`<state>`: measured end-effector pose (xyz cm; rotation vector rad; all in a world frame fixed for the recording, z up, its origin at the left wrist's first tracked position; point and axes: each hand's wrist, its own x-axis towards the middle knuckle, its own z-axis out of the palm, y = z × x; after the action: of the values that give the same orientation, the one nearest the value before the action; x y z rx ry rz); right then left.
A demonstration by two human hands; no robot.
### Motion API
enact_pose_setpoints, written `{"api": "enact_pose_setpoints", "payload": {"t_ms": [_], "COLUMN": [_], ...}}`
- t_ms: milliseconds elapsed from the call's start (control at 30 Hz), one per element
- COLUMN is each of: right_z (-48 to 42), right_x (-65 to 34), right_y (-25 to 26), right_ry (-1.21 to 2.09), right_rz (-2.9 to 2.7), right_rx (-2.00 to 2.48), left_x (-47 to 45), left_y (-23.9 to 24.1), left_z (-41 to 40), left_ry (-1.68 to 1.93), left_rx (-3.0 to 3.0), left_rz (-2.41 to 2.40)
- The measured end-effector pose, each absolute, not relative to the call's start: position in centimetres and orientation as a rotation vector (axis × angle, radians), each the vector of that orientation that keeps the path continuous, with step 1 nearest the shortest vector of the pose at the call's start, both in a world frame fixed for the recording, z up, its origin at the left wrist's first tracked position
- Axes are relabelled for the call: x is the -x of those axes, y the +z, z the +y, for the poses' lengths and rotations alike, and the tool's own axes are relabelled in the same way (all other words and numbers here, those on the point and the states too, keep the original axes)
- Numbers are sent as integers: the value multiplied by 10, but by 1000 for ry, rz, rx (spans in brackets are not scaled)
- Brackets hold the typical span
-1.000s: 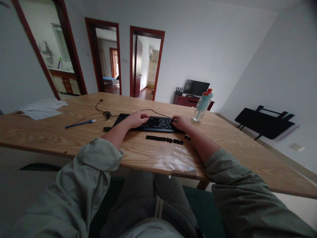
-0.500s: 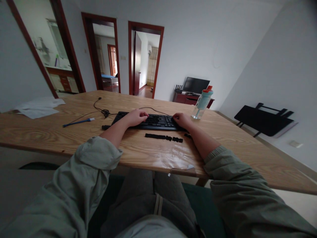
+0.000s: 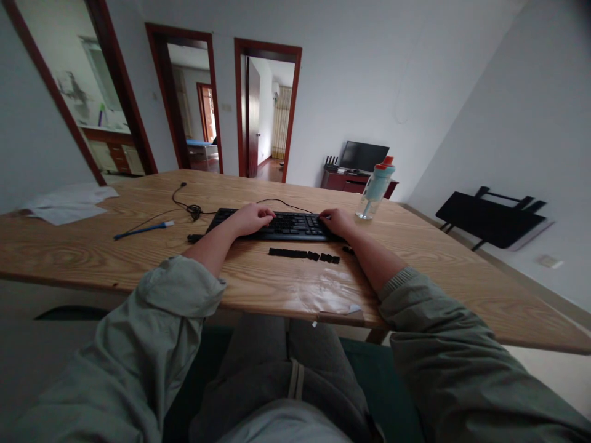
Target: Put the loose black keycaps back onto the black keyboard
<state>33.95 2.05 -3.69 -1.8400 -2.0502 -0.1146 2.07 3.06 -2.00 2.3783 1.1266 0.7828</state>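
A black keyboard (image 3: pixel 295 226) lies on the wooden table in front of me. My left hand (image 3: pixel 255 218) is over its left half, fingers curled and thumb close to them; whatever they may pinch is too small to make out. At the keyboard's right end, my right hand (image 3: pixel 337 221) is closed around the edge, with the fingertips by the upper right keys. Several loose black keycaps (image 3: pixel 289 253) are lined up on the table just below the keyboard. A few more small black pieces (image 3: pixel 347 250) lie beside my right forearm.
Left of the keyboard are a blue brush (image 3: pixel 143 231) with a white tip and a coiled black cable (image 3: pixel 194 212). White tissue sheets (image 3: pixel 69 203) lie at the far left. A water bottle (image 3: pixel 373 191) stands beyond my right hand. Clear film (image 3: pixel 323 292) covers part of the near table edge.
The whole view has shifted slightly left. Both hands keep nearly the same pose on the keyboard, and the loose keycaps have stayed in place.
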Motion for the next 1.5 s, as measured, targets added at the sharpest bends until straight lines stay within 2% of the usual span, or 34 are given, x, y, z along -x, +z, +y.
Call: {"api": "enact_pose_setpoints", "payload": {"t_ms": [967, 1233, 1367, 1500], "right_z": [10, 7, 8, 11], "right_x": [-327, -338, -351, -350], "right_y": [-29, -28, -28, -31], "right_ry": [-218, -244, -337, -234], "right_rz": [-2165, -2078, -2098, -2260], "right_rx": [2035, 1997, 1804, 1819], "left_x": [-20, -19, -20, -20], "left_y": [-18, -19, -17, -11], "left_z": [28, 28, 24, 14], "left_ry": [755, 774, 767, 665], "left_rx": [-2423, -2422, -2400, -2409], "left_rz": [1129, 1121, 1116, 1105]}}
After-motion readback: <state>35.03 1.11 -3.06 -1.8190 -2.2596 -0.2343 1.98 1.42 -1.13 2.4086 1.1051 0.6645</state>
